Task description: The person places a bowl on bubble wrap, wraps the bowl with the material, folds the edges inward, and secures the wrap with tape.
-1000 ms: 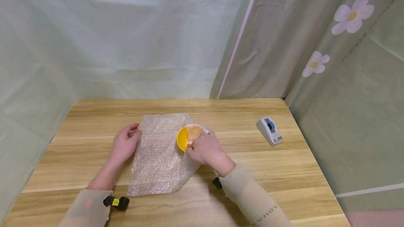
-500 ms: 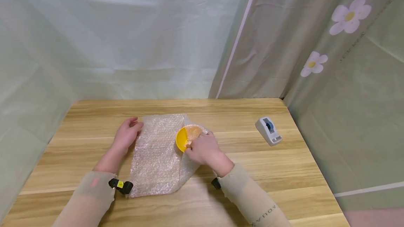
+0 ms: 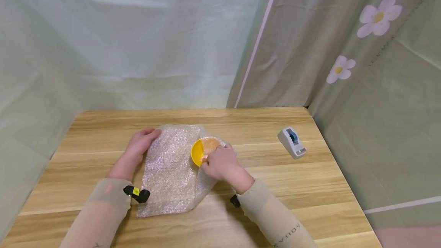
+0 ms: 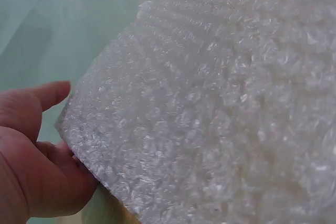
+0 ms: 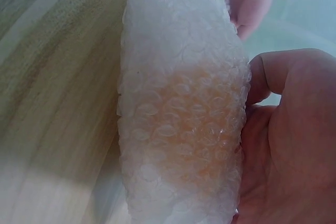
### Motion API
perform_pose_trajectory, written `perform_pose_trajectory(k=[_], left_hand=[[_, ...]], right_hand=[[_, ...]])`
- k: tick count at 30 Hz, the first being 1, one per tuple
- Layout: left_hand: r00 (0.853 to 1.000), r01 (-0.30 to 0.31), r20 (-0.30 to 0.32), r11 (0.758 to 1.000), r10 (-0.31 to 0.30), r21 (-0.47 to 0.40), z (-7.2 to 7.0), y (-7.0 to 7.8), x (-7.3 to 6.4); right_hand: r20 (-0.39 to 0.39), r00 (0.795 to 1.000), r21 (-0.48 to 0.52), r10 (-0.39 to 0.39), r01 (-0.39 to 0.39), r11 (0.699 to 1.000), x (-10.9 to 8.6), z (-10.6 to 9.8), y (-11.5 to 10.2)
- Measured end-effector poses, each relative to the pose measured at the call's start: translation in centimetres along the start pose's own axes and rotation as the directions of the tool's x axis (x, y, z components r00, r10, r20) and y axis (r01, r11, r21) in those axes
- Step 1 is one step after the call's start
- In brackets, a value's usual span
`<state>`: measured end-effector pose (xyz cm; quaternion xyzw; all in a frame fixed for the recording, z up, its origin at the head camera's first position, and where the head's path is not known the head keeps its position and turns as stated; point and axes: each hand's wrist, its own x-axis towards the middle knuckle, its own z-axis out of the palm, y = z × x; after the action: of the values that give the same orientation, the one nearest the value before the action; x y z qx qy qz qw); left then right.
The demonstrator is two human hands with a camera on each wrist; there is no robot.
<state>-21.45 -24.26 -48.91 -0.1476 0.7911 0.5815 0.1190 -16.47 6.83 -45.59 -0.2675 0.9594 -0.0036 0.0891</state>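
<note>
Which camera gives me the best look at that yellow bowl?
The head view, where the yellow bowl shows partly bare and partly under bubble wrap. The right wrist view gives only an orange tint through the wrap; the left wrist view just a blurred orange sliver at its top edge, probably the bowl.

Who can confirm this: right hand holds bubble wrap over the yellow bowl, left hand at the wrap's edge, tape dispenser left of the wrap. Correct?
Tape dispenser is wrong: the head view shows it right of the bubble wrap. The rest stands: right hand holds wrap over the yellow bowl, left hand at the wrap's edge.
</note>
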Motion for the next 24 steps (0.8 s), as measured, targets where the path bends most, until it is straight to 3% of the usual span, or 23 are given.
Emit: perform_pose_trajectory(k=[11, 24], left_hand=[[0.994, 0.093, -0.060, 0.994, -0.096, -0.055, -0.3, -0.6, 0.8], [0.998, 0.064, 0.007, 0.998, -0.064, 0.027, -0.8, -0.8, 1.5]], right_hand=[[-0.008, 1.000, 0.003, 0.017, -0.017, 1.000, 0.2, 0.1, -0.1], [-0.006, 0.999, 0.014, 0.037, -0.037, 0.999, 0.3, 0.2, -0.1]])
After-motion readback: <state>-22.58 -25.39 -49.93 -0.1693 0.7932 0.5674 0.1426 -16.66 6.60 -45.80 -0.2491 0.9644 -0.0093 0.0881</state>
